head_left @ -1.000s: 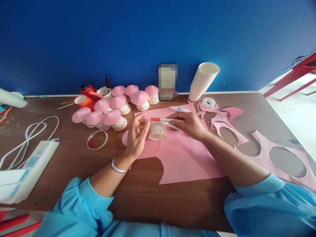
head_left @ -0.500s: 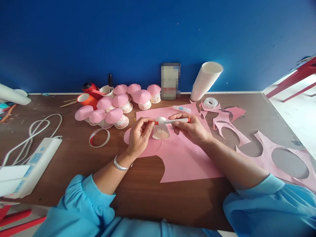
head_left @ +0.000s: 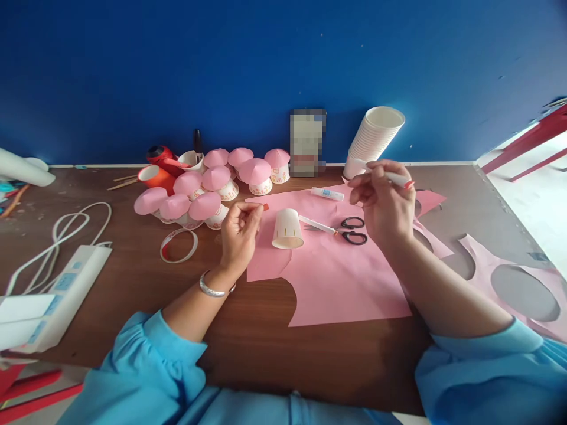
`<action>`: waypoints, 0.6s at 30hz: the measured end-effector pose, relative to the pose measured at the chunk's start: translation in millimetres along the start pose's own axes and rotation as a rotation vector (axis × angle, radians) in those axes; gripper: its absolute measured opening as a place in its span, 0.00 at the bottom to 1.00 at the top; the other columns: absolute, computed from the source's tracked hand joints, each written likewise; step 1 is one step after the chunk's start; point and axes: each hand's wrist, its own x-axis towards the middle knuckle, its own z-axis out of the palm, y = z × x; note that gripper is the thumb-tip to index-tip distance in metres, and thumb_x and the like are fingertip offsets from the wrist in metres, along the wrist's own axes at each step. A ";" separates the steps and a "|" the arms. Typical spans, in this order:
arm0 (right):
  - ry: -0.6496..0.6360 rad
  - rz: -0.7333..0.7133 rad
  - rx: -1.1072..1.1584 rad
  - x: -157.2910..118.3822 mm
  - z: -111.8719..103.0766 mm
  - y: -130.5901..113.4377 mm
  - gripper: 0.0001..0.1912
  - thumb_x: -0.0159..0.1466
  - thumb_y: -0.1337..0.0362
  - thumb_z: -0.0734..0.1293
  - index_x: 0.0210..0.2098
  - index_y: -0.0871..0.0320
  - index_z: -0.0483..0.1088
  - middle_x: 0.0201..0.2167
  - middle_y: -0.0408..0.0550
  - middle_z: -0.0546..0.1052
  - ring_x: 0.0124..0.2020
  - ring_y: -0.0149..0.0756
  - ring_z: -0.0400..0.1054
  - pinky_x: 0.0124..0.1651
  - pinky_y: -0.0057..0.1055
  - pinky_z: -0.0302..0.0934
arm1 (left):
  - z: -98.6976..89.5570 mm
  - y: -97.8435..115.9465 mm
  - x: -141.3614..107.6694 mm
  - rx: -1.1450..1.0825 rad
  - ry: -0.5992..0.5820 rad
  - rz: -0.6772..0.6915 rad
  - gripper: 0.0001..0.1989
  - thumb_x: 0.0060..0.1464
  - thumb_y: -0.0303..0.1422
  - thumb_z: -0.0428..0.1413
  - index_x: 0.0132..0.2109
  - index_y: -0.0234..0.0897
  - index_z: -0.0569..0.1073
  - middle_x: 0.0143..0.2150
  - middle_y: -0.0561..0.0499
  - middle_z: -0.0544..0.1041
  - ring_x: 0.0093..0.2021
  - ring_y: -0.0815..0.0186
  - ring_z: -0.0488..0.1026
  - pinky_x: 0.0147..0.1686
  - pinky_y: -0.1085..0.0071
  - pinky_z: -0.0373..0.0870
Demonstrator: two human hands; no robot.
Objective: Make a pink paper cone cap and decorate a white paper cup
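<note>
My left hand [head_left: 241,233] pinches a small red marker cap [head_left: 266,206] between thumb and fingertips, left of a white paper cup [head_left: 287,229]. My right hand [head_left: 387,206] is raised farther right, fingers closed around a white marker [head_left: 398,179] with a red end. The paper cup rests upside down on a large pink paper sheet [head_left: 345,289], short yellow-brown strokes showing on its side. Black-handled scissors [head_left: 353,238] lie between the cup and my right hand, with another white marker [head_left: 318,225] across their blades. A white tube [head_left: 326,193] lies behind them.
Several small cups with pink cone tops [head_left: 204,206] stand at the back left. A leaning stack of white cups [head_left: 374,139] is at the back right. Pink paper offcuts [head_left: 481,260] lie right; a tape ring [head_left: 178,246] and power strip [head_left: 66,298] lie left.
The marker and its red cap have come apart. My right hand moved right and up with the marker; my left moved slightly left with the cap. The scissors and second marker now show.
</note>
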 end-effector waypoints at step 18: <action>-0.683 -0.175 -0.755 -34.8 17.2 24.4 0.36 0.59 0.54 0.77 0.62 0.53 0.62 0.59 0.58 0.73 0.58 0.53 0.71 0.55 0.47 0.70 | -0.6 -32.0 2.6 0.441 -0.177 0.168 0.07 0.63 0.27 0.55 0.48 0.39 0.72 0.45 0.46 0.78 0.40 0.64 0.74 0.43 0.65 0.72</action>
